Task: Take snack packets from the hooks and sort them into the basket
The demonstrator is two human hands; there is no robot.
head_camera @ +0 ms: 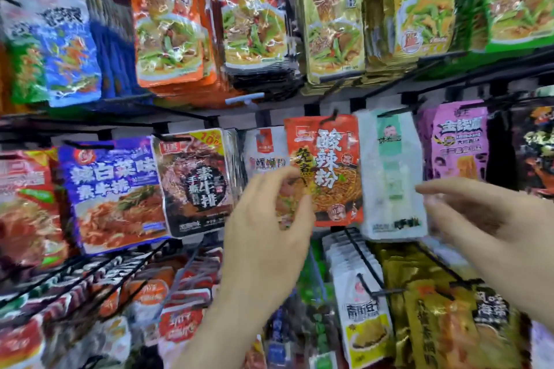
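Note:
A red snack packet (pixel 332 159) with white characters hangs on a black hook in the middle row. My left hand (pixel 266 225) pinches its lower left corner between thumb and fingers. Right beside it hangs a white and green packet (pixel 389 177). My right hand (pixel 479 219) comes in from the right with fingers stretched out, and its fingertips touch that white packet's right edge. No basket is in view.
Rows of hanging packets fill the rack: a black one (pixel 198 183) and a blue one (pixel 111 189) to the left, a pink one (pixel 458 144) to the right. Gold packets (pixel 425 308) and white ones (pixel 359 308) hang on hooks below my hands.

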